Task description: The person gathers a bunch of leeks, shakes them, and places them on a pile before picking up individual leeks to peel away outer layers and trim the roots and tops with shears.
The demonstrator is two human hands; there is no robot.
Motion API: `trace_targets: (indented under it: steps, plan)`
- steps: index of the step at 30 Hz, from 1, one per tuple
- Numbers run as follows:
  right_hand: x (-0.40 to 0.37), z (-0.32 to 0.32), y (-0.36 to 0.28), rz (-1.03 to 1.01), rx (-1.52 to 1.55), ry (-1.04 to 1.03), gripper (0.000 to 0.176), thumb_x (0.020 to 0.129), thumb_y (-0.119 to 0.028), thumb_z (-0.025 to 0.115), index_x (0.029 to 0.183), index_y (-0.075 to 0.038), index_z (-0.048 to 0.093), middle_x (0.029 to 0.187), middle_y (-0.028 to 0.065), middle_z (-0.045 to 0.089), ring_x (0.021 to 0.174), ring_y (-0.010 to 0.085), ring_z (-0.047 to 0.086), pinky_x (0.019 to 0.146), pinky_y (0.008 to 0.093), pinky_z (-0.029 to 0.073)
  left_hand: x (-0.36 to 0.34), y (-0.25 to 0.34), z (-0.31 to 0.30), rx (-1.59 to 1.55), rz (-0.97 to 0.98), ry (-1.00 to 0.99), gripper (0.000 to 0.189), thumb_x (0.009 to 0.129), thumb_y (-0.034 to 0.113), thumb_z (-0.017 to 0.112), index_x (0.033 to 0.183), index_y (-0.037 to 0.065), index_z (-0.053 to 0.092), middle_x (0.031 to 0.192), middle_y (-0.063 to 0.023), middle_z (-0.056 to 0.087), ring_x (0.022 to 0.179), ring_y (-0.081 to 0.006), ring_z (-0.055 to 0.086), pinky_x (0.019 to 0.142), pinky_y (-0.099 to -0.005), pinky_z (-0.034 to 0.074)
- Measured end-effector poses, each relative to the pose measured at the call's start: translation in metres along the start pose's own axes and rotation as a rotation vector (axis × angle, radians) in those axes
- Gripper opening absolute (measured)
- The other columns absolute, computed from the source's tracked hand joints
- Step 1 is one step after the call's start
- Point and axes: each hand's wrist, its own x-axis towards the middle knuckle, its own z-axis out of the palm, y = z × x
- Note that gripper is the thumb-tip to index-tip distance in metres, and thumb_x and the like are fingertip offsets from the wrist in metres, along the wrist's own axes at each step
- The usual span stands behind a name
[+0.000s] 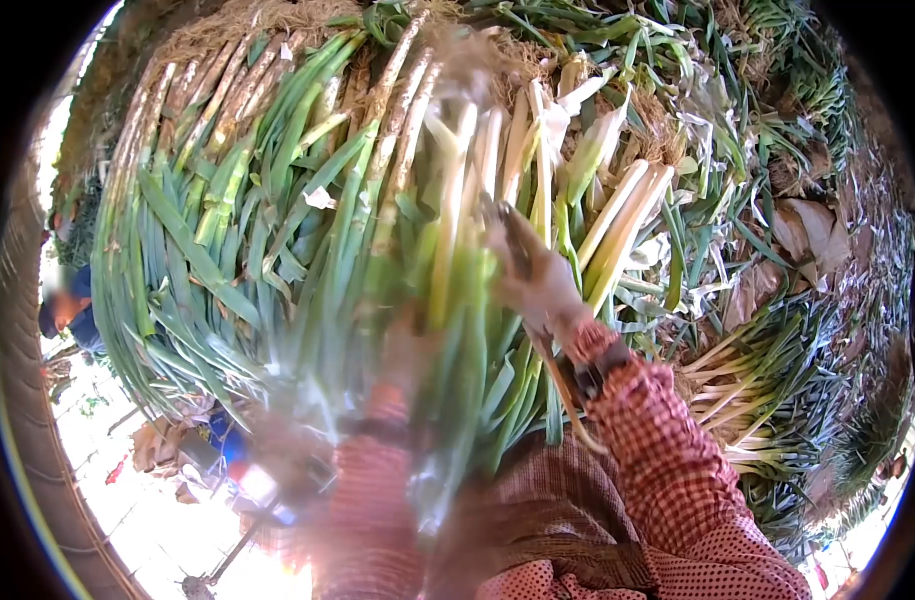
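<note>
Long green stalks with pale stems and brown roots (pixel 228 190) lie side by side in a large heap. My left hand (pixel 403 335) is over the green leaves at the middle, smeared by motion, so its fingers cannot be made out. To its right, my right hand (pixel 538 285) reaches up beside the peeled white stems (pixel 456 200), its fingers blurred and pointing up and left. Whether it grips a stalk cannot be told. A thin tan strip (pixel 558 390) hangs below my right wrist.
A small bunch of stalks (pixel 753 390) lies at the right. Loose leaf scraps and dry husks (pixel 808 235) cover the right side. At the far left is part of a person (pixel 76 308). Bright ground with a blue item (pixel 228 435) shows at lower left.
</note>
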Motion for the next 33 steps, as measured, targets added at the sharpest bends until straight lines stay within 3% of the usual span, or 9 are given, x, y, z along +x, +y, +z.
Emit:
trace_targets:
  steps: [3, 8, 9, 12, 20, 24, 26, 28, 33]
  plan:
    - [0.024, 0.009, 0.013, -0.157, -0.016, 0.182, 0.090, 0.078, -0.009, 0.072, 0.158, -0.011, 0.031, 0.090, 0.0013, 0.063, 0.069, 0.0099, 0.056, 0.063, 0.0233, 0.048, -0.010, 0.004, 0.022, 0.165, 0.159, 0.097, 0.040, 0.081, 0.007, 0.074, 0.117, 0.001, 0.058, 0.101, -0.0091, 0.066, 0.090, -0.0183, 0.064, 0.081, -0.0320, 0.052]
    - [-0.041, 0.040, 0.009, -0.122, -0.105, -0.267, 0.084, 0.083, -0.008, 0.063, 0.157, -0.018, 0.026, 0.125, 0.0230, 0.064, 0.090, 0.0335, 0.072, 0.087, 0.0338, 0.060, 0.002, -0.025, -0.006, 0.682, 0.577, 0.307, 0.032, 0.089, 0.022, 0.069, 0.112, 0.001, 0.061, 0.102, -0.0136, 0.065, 0.090, -0.0305, 0.063, 0.079, -0.0409, 0.052]
    - [-0.057, 0.048, -0.006, 0.076, -0.266, -0.375, 0.085, 0.083, -0.008, 0.062, 0.158, -0.019, 0.024, 0.120, 0.0234, 0.067, 0.088, 0.0357, 0.072, 0.087, 0.0371, 0.060, 0.002, -0.002, -0.014, 0.685, 0.477, 0.296, 0.032, 0.090, 0.024, 0.065, 0.113, 0.001, 0.061, 0.103, -0.0147, 0.064, 0.091, -0.0333, 0.062, 0.081, -0.0440, 0.051]
    - [-0.047, 0.074, 0.023, -0.058, -0.319, -0.350, 0.084, 0.082, -0.014, 0.061, 0.157, -0.015, 0.024, 0.099, 0.0223, 0.070, 0.085, 0.0368, 0.072, 0.085, 0.0421, 0.058, 0.009, 0.042, -0.036, 0.684, 0.263, 0.323, 0.034, 0.095, 0.029, 0.055, 0.117, 0.003, 0.059, 0.109, -0.0177, 0.063, 0.097, -0.0395, 0.060, 0.086, -0.0506, 0.048]
    - [0.048, 0.055, -0.037, -0.035, -0.121, 0.050, 0.075, 0.084, -0.010, 0.064, 0.151, -0.023, 0.034, 0.095, 0.0146, 0.070, 0.076, 0.0257, 0.071, 0.068, 0.0358, 0.060, 0.042, 0.064, -0.029, 0.824, -0.146, 0.394, 0.043, 0.082, 0.019, 0.075, 0.117, 0.007, 0.054, 0.115, -0.0212, 0.060, 0.108, -0.0433, 0.062, 0.086, -0.0490, 0.053]
    - [0.070, 0.040, -0.026, -0.218, -0.181, 0.129, 0.077, 0.086, -0.016, 0.066, 0.155, -0.020, 0.030, 0.089, 0.0160, 0.068, 0.072, 0.0240, 0.069, 0.061, 0.0340, 0.059, 0.063, 0.039, -0.036, 0.987, 0.090, 0.397, 0.034, 0.078, 0.013, 0.071, 0.109, 0.005, 0.058, 0.103, -0.0191, 0.063, 0.092, -0.0405, 0.067, 0.083, -0.0453, 0.057]
    - [0.021, 0.036, -0.031, 0.037, -0.237, -0.143, 0.082, 0.085, -0.019, 0.065, 0.157, -0.019, 0.027, 0.094, 0.0223, 0.070, 0.077, 0.0320, 0.071, 0.068, 0.0401, 0.059, 0.069, 0.044, -0.047, 0.874, -0.028, 0.205, 0.043, 0.076, 0.013, 0.070, 0.116, 0.002, 0.058, 0.109, -0.0223, 0.064, 0.095, -0.0431, 0.066, 0.086, -0.0452, 0.056]
    - [-0.012, 0.046, 0.019, -0.130, -0.263, -0.192, 0.085, 0.083, -0.018, 0.065, 0.158, -0.016, 0.025, 0.093, 0.0227, 0.071, 0.081, 0.0342, 0.072, 0.076, 0.0410, 0.059, 0.052, 0.096, -0.067, 0.595, -0.143, -0.018, 0.054, 0.074, 0.018, 0.071, 0.121, -0.004, 0.059, 0.120, -0.0279, 0.064, 0.102, -0.0460, 0.064, 0.091, -0.0448, 0.052]
    - [-0.027, 0.045, 0.037, -0.191, -0.155, -0.117, 0.087, 0.079, -0.017, 0.064, 0.157, -0.012, 0.026, 0.092, 0.0213, 0.071, 0.082, 0.0342, 0.072, 0.078, 0.0390, 0.058, 0.039, 0.035, -0.058, 0.236, 0.029, 0.141, 0.040, 0.090, 0.027, 0.062, 0.116, -0.003, 0.059, 0.096, -0.0170, 0.065, 0.087, -0.0265, 0.062, 0.082, -0.0383, 0.051]
